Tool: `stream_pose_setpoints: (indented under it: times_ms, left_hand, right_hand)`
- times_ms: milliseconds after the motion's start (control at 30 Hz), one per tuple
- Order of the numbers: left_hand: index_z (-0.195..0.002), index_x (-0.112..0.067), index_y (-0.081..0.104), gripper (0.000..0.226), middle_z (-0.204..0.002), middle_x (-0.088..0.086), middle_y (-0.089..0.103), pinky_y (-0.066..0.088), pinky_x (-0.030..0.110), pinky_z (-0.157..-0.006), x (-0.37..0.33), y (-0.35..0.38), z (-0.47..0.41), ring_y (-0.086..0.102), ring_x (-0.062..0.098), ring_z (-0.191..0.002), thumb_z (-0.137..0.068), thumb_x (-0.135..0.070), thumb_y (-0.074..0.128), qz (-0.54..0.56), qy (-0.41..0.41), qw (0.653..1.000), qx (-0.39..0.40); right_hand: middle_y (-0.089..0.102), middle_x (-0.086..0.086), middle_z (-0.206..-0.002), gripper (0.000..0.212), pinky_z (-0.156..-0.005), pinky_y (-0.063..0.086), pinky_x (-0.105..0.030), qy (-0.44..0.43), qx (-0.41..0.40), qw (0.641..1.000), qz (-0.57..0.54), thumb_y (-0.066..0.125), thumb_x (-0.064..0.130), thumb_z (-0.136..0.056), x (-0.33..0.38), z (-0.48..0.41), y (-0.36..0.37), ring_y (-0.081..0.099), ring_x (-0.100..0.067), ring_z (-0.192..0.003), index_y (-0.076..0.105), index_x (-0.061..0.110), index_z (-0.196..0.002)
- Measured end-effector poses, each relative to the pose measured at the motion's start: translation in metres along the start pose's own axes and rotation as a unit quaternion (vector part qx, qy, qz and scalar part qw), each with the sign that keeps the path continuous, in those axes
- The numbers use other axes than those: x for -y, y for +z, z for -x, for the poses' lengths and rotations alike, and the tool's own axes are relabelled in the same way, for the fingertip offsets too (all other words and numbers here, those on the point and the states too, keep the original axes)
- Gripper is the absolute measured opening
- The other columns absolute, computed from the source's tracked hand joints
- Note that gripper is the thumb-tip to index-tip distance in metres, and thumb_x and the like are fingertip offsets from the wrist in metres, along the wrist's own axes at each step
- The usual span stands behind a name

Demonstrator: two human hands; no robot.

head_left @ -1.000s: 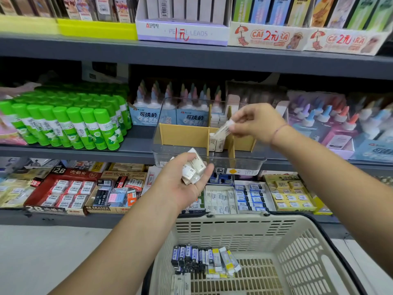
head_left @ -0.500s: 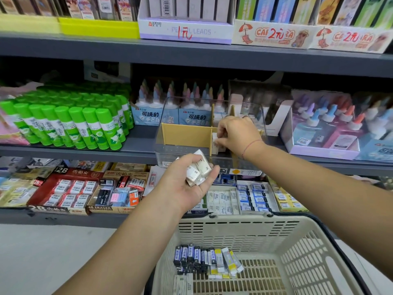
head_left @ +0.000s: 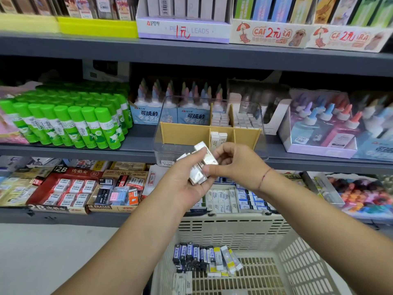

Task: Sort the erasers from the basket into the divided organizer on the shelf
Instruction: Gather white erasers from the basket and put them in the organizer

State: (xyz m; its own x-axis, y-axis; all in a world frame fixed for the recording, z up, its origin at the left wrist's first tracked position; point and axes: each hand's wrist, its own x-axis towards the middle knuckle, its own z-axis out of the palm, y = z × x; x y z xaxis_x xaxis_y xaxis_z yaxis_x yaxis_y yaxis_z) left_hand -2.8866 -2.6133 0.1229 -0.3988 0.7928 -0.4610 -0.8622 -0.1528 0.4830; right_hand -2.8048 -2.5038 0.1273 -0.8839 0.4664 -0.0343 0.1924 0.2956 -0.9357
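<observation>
Pinching the top eraser between thumb and curled fingers, your right hand meets your left hand, which lies palm up and cupped, its thumb clamped over a small stack of white erasers. The pinched piece lies aslant, its long axis running from upper left to lower right.

The organizer, a clear bin with cardboard dividers, sits on the shelf straight ahead and just above both hands. Its middle front slot holds a few white erasers standing on end, so the one you hold probably has to be turned upright before it goes in. The right hand is the nearer of the two to that slot.

Below your wrists, the cream basket holds more loose erasers, some in dark blue sleeves, some white with yellow.

Readable around you: "PENCIL LEADS" on a white box overhead, with a price scrawled in red; "2元" on the cartoon boxes beside it; "2B" on the red tray below left; "4B ERASER" on the brown tray next to it.
</observation>
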Motion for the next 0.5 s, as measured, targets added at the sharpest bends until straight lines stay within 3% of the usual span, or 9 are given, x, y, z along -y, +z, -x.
stream_pose_setpoints:
  times_ms: [100, 167, 267, 500]
  left_hand:
    - [-0.099, 0.000, 0.063, 0.016, -0.103, 0.020, 0.071, 0.058, 0.040, -0.074, 0.000, 0.001, 0.001, 0.069, 0.028, -0.097, -0.087, -0.009, 0.065, 0.011, 0.018, 0.999, -0.028]
    - [-0.093, -0.003, 0.064, 0.011, -0.089, 0.016, 0.073, 0.059, 0.037, -0.070, -0.001, 0.003, 0.003, 0.070, 0.025, -0.085, -0.085, -0.010, 0.067, 0.011, 0.025, 0.999, -0.038]
    - [-0.094, -0.003, 0.065, 0.012, -0.085, 0.015, 0.073, 0.060, 0.036, -0.066, -0.001, 0.004, 0.005, 0.069, 0.024, -0.082, -0.084, -0.010, 0.067, 0.004, 0.029, 0.999, -0.041]
    - [-0.093, -0.006, 0.065, 0.006, -0.081, 0.012, 0.072, 0.059, 0.031, -0.063, 0.002, 0.006, 0.004, 0.069, 0.021, -0.076, -0.087, -0.005, 0.063, -0.094, 0.055, 0.993, -0.044]
  right_hand:
    - [0.064, -0.010, -0.079, 0.013, -0.068, 0.051, -0.022, 0.019, -0.014, 0.998, -0.058, 0.074, 0.006, -0.078, -0.001, -0.001, -0.003, 0.057, -0.011, -0.068, 0.066, 0.002, -0.086]
    - [0.062, -0.005, -0.073, 0.005, -0.056, 0.045, -0.011, 0.015, -0.027, 0.997, -0.074, 0.070, 0.006, -0.082, 0.000, -0.001, -0.005, 0.055, -0.002, -0.058, 0.065, 0.004, -0.081]
    - [0.061, -0.007, -0.074, 0.004, -0.049, 0.040, -0.007, 0.026, -0.038, 0.993, -0.105, 0.065, 0.002, -0.085, 0.004, 0.000, -0.013, 0.056, 0.000, -0.053, 0.064, 0.003, -0.081]
    - [0.064, -0.005, -0.078, 0.008, -0.069, 0.052, -0.021, 0.006, 0.030, 0.999, -0.010, 0.067, 0.002, -0.084, 0.014, -0.006, -0.024, 0.059, -0.012, -0.070, 0.066, 0.006, -0.091]
